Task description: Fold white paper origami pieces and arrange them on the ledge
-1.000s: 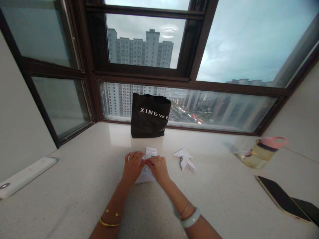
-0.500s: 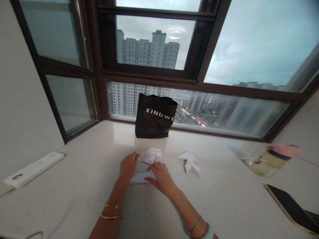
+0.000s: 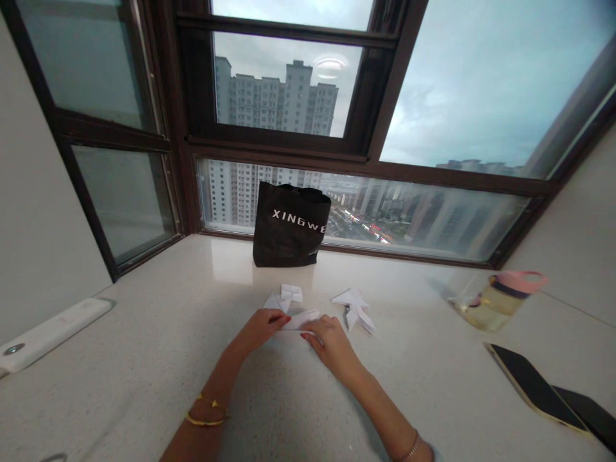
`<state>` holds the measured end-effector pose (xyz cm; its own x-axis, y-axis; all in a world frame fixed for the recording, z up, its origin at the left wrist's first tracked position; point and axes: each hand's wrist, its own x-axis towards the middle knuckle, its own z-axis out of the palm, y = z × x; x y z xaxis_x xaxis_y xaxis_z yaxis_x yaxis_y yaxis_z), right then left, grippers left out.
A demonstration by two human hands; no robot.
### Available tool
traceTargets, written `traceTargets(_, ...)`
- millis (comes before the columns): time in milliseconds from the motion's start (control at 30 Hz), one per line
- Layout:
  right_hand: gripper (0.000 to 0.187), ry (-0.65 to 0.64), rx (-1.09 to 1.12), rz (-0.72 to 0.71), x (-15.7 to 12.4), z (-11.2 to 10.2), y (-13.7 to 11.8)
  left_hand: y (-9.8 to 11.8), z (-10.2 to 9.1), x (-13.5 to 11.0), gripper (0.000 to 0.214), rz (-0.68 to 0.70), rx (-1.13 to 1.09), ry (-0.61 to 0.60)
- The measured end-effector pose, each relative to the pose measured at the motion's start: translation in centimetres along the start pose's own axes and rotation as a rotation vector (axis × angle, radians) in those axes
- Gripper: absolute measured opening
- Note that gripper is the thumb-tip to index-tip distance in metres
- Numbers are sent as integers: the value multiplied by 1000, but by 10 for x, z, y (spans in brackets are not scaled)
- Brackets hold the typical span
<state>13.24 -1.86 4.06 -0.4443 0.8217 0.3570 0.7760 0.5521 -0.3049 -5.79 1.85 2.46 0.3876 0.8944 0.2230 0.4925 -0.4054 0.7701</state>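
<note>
A folded strip of white paper (image 3: pixel 299 319) is held between both hands, just above or on the pale counter. My left hand (image 3: pixel 262 328) pinches its left end with thumb and fingers. At the right end, my right hand (image 3: pixel 332 343) is closed on the same paper, thumb below and fingers over the top. Just beyond lie folded white paper pieces (image 3: pixel 291 293), one of them square with creases. To the right of my right hand sit more folded paper shapes (image 3: pixel 353 308), pointed and layered.
A black bag (image 3: pixel 291 231) with white lettering stands against the window. On the right are a bottle (image 3: pixel 500 301) with a pink lid, lying tilted, and a dark phone (image 3: pixel 534 385) over another dark flat object. A white power strip (image 3: pixel 58 333) lies at the left.
Both hands have come up off the counter's near area and closer together, and the paper strip is now gripped at both ends. The view has shifted slightly right.
</note>
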Motion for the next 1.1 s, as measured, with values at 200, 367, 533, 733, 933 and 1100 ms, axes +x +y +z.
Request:
traceTargets(200, 15, 74, -11, 114, -16, 1, 13, 30, 6, -10, 36, 75, 60, -165)
traceTargets(367, 16, 68, 29, 127, -25, 4, 9, 39, 12, -26, 32, 42, 3, -229)
traceTargets(533, 14, 39, 63, 99, -31, 0, 7, 26, 20, -34, 40, -100, -147, -229)
traceTargets(733, 23, 177, 44, 323, -40, -20, 44, 5, -4, -44, 37, -110, 46, 111)
traceTargets(933, 23, 135, 203, 346, -23, -15, 41, 23, 2, -48, 32, 255, 292, 93)
traceTargets(1100, 31, -138, 656, 197, -18, 12, 26, 22, 21, -52, 32, 296, 307, 15)
